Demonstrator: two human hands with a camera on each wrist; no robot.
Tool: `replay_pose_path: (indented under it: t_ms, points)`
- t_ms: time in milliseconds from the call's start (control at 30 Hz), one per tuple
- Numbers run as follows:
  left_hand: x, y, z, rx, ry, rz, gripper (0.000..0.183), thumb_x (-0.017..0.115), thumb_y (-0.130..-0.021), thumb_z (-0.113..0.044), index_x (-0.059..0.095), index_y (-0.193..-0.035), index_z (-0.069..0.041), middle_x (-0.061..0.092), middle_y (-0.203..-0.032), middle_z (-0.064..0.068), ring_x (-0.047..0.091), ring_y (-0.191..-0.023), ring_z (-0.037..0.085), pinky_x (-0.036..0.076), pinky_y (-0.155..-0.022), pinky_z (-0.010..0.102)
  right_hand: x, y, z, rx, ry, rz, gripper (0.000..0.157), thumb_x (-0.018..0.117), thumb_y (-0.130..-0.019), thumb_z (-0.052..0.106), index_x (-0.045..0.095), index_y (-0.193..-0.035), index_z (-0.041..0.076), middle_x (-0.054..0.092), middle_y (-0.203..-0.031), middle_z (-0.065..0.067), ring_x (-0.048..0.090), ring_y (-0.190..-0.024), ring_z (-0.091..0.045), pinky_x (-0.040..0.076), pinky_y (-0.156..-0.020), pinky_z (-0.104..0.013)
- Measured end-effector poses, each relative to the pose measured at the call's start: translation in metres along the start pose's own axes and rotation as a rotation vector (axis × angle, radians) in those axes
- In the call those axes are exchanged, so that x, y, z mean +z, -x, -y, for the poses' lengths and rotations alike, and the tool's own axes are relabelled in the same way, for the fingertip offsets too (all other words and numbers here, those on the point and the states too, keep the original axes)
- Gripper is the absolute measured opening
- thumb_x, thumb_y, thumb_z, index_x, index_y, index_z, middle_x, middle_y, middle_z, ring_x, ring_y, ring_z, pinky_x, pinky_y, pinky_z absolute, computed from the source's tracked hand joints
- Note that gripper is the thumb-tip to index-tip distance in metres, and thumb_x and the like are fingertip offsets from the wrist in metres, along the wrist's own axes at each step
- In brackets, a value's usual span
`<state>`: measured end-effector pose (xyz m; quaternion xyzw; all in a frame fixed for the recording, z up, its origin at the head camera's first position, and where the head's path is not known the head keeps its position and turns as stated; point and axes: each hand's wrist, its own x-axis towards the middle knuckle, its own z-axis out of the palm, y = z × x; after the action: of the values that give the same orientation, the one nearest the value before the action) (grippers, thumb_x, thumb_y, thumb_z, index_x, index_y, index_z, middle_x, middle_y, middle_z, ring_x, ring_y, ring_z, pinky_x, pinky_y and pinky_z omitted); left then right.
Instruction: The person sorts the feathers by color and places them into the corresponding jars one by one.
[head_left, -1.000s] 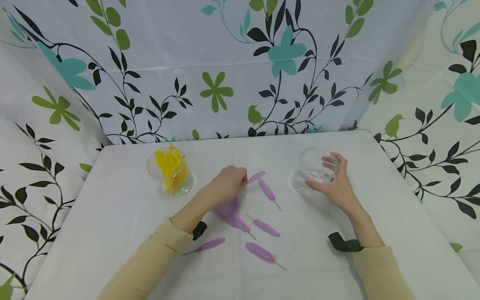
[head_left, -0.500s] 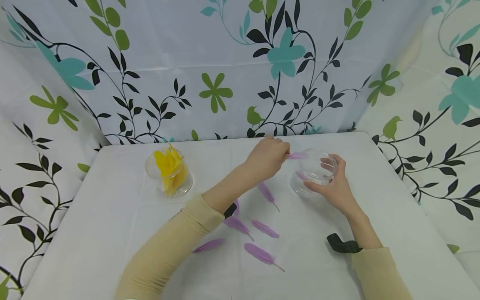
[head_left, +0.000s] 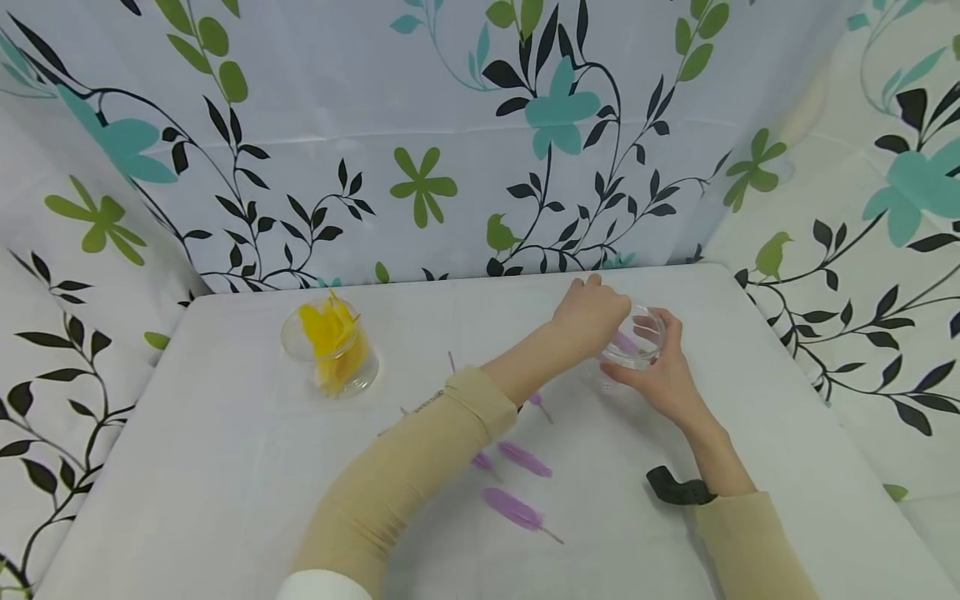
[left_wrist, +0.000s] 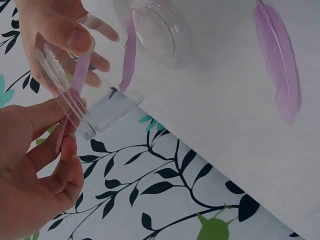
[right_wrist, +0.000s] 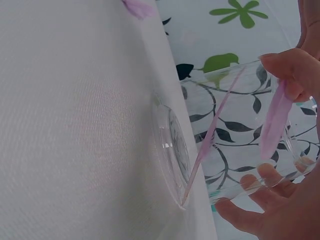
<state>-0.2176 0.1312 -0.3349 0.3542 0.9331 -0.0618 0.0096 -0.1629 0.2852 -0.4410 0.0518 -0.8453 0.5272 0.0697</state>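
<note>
My left hand (head_left: 592, 321) is at the mouth of a clear glass jar (head_left: 636, 357) and pinches a purple feather (right_wrist: 276, 122). In the right wrist view that feather hangs partly inside the rim. Another purple feather (right_wrist: 210, 137) leans inside the jar, slanting from its base up the wall. My right hand (head_left: 666, 371) grips the jar from the right side, thumb in front and fingers behind. In the head view the jar's lower part is partly hidden by the hands. Loose purple feathers (head_left: 513, 508) lie on the white table, some covered by my left sleeve.
A second clear jar (head_left: 292, 343), holding yellow feathers (head_left: 333, 342), stands at the left of the table (head_left: 187, 467). A black strap (head_left: 678, 487) is on my right wrist. A patterned curtain (head_left: 300, 125) rises behind the table's far edge.
My left hand has picked up a purple feather from the table's middle and carried it right to the jar's mouth. My right hand keeps its grip on the jar.
</note>
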Motion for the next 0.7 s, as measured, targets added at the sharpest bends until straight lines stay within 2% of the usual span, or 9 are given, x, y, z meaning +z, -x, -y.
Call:
replay_pose_path:
  t_ms: [100, 233, 500, 600, 700]
  points:
    - [0.003, -0.004, -0.003, -0.011, 0.017, 0.016, 0.021, 0.069, -0.095, -0.028, 0.069, -0.116, -0.025, 0.071, -0.114, -0.007, 0.056, -0.110, 0.018, 0.045, -0.100, 0.038, 0.002, 0.000, 0.001, -0.008, 0.006, -0.004, 0.099, 0.084, -0.079, 0.013, 0.012, -0.147, 0.010, 0.037, -0.151, -0.020, 0.034, -0.141, -0.041, 0.032, -0.105, -0.069]
    - [0.008, -0.007, -0.005, -0.012, 0.037, 0.004, 0.021, 0.072, -0.093, -0.030, 0.070, -0.112, -0.024, 0.071, -0.110, -0.008, 0.060, -0.106, 0.016, 0.046, -0.098, 0.038, 0.003, -0.001, 0.000, -0.016, 0.013, -0.007, 0.099, 0.084, -0.079, 0.013, 0.013, -0.147, 0.010, 0.039, -0.150, -0.018, 0.036, -0.140, -0.040, 0.033, -0.105, -0.068]
    - [0.009, -0.006, -0.003, 0.003, 0.078, -0.004, 0.018, 0.069, -0.095, -0.031, 0.071, -0.111, -0.024, 0.072, -0.108, -0.008, 0.060, -0.102, 0.016, 0.046, -0.095, 0.037, 0.001, -0.002, 0.000, -0.024, 0.032, -0.003, 0.098, 0.083, -0.080, 0.014, 0.012, -0.147, 0.008, 0.038, -0.151, -0.021, 0.035, -0.140, -0.042, 0.032, -0.105, -0.070]
    - [0.010, 0.001, 0.003, 0.030, 0.156, -0.048, 0.013, 0.066, -0.098, -0.030, 0.075, -0.105, -0.025, 0.073, -0.102, -0.011, 0.056, -0.099, 0.015, 0.044, -0.091, 0.034, 0.000, -0.001, 0.001, -0.005, 0.022, 0.006, 0.099, 0.083, -0.081, 0.015, 0.011, -0.147, 0.009, 0.036, -0.152, -0.020, 0.033, -0.142, -0.042, 0.031, -0.106, -0.071]
    - [0.011, 0.013, 0.014, 0.061, 0.241, -0.148, 0.016, 0.063, -0.099, -0.028, 0.076, -0.109, -0.026, 0.074, -0.101, -0.012, 0.054, -0.105, 0.015, 0.043, -0.094, 0.033, -0.001, 0.000, 0.003, 0.015, 0.021, 0.013, 0.100, 0.083, -0.081, 0.017, 0.009, -0.148, 0.011, 0.034, -0.153, -0.020, 0.031, -0.143, -0.041, 0.030, -0.106, -0.073]
